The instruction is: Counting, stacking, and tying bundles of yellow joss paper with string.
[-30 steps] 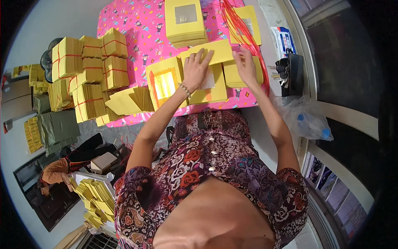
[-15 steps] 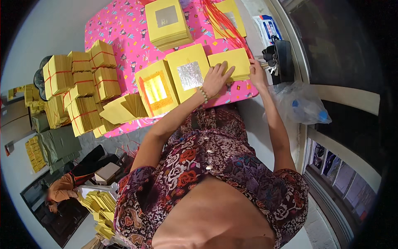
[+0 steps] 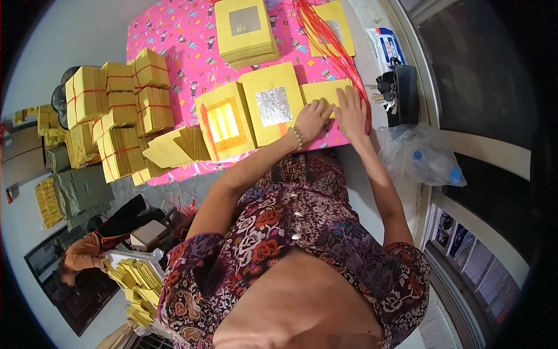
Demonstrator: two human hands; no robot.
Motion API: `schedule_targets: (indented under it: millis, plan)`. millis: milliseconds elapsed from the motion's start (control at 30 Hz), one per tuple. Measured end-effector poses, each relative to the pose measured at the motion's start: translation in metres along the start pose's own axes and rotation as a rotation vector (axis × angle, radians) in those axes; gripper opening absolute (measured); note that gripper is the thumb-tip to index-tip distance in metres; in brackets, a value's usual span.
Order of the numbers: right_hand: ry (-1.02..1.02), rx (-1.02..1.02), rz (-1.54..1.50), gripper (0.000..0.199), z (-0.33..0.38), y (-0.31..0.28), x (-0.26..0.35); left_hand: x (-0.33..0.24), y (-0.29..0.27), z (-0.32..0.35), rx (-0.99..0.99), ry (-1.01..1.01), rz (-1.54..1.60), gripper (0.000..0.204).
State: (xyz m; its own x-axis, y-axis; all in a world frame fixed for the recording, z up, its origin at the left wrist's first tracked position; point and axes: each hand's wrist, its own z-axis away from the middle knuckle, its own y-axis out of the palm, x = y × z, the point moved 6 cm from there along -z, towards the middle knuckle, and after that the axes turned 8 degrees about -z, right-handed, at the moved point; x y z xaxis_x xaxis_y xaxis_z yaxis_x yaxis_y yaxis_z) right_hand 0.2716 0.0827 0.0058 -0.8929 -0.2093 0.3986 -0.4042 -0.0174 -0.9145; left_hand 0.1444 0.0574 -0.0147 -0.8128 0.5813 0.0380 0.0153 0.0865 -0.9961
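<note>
Both my hands press flat on a yellow paper sheet (image 3: 325, 92) near the front edge of the pink patterned table (image 3: 174, 35). My left hand (image 3: 313, 118), with a bead bracelet at the wrist, lies on the sheet's near left part. My right hand (image 3: 351, 110) lies beside it, fingers spread. Just left stand a stack of yellow sheets with a silver square (image 3: 272, 109) and a stack with a gold and orange square (image 3: 224, 123). Red strings (image 3: 334, 41) run along the table's right side, past my right hand.
Another silver-square stack (image 3: 245, 30) sits at the table's far side. Tied yellow paper bundles (image 3: 119, 107) crowd the left end. Black pouch (image 3: 401, 87) and a plastic bag (image 3: 421, 160) lie to the right. A person (image 3: 81, 259) crouches lower left by loose yellow sheets (image 3: 139, 282).
My hands drew back from the far yellow sheets toward the table's front right and now press down side by side on one sheet. The view shifted, bringing the table nearer.
</note>
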Motion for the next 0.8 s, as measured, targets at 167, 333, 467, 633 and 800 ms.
schedule_targets:
  millis: [167, 333, 467, 633, 800]
  plan:
    - [-0.018, 0.154, 0.024, 0.055, 0.008, 0.028, -0.002, 0.015, -0.046, 0.012, -0.215, -0.01, 0.263, 0.056]
    - [-0.007, 0.187, 0.017, 0.056, 0.006, 0.032, -0.005, 0.039, -0.07, 0.065, -0.22, -0.042, 0.435, 0.06]
    - [-0.007, 0.193, 0.018, 0.055, 0.007, 0.034, -0.009, 0.057, -0.064, 0.11, -0.029, -0.183, 0.432, 0.06]
    - [-0.043, 0.17, -0.002, 0.053, 0.004, 0.03, -0.008, 0.069, -0.039, 0.132, -0.012, -0.202, 0.325, 0.058]
    - [-0.089, 0.1, -0.07, 0.048, -0.003, 0.01, -0.004, 0.076, -0.04, 0.132, -0.006, -0.201, 0.433, 0.052]
